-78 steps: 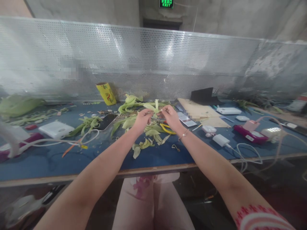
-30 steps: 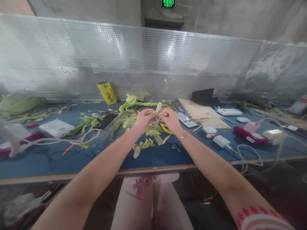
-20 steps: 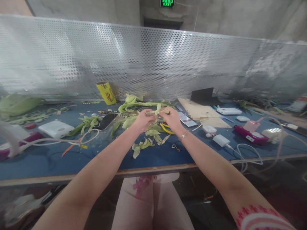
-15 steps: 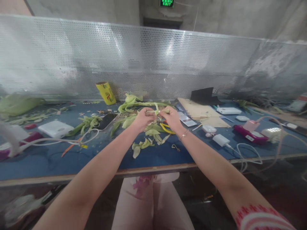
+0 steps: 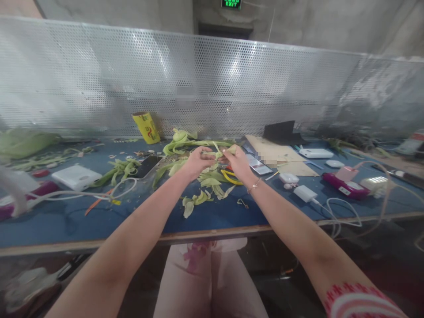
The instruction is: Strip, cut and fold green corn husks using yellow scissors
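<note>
While L hand (image 5: 198,161) & R hand (image 5: 237,160) pinch green strip (image 5: 217,154), fingers nearly closed, leaves (image 5: 211,180) clutter surface (image 5: 228,216) below; phone (image 5: 259,165) nr R.

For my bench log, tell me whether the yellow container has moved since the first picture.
No; judged against the perforated screen, the yellow container keeps its place.

The glowing sign (image 5: 231,4) up high says "EXIT" in green letters. Marks on the yellow tube (image 5: 146,128) are too blurry to read.
</note>
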`<state>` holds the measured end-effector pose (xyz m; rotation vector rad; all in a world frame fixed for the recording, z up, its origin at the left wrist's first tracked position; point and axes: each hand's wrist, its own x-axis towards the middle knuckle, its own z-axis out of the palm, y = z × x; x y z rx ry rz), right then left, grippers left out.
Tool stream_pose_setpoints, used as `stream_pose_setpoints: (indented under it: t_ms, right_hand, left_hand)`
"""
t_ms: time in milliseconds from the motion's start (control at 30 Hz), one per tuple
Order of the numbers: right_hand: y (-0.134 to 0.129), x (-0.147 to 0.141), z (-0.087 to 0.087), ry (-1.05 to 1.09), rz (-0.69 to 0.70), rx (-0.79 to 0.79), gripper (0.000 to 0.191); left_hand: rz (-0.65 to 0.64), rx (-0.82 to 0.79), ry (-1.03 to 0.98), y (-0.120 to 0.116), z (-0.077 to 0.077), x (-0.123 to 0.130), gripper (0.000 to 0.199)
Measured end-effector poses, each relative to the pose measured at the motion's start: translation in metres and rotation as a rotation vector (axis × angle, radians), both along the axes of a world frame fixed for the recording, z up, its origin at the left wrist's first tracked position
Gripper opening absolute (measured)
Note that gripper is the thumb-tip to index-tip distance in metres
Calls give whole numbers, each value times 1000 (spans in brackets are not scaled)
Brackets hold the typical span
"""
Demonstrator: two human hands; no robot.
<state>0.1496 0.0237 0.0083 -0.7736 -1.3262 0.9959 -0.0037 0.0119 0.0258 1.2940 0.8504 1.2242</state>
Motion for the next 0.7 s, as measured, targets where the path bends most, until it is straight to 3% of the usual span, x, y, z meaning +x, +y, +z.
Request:
stream_pose_setpoints:
  t_ms: [200, 300, 367, 533, 600, 700]
  right_hand:
    - [3, -1, -2, 49, 14, 45, 25]
    - [2, 0, -3, 53, 3, 77, 26]
    - [1, 1, -2, 23, -8, 85, 23]
    - [-1, 2, 1, -41, -33, 62, 19]
    - [0, 1, 1, -31, -25, 42, 20]
    - [1, 1, 0, -19, -13, 31, 22]
  left_hand:
    - [6, 22, -15, 3, -2, -2, 47]
    - [-3, 115, 44, 5, -5, -2, 40]
    - [59, 263, 152, 6, -7, -1, 34]
    - [426, 795, 564, 9, -7, -3, 14]
    - [482, 971, 686, 9, -6, -4, 10]
    - [481, 1106, 768, 8, -4, -6, 5]
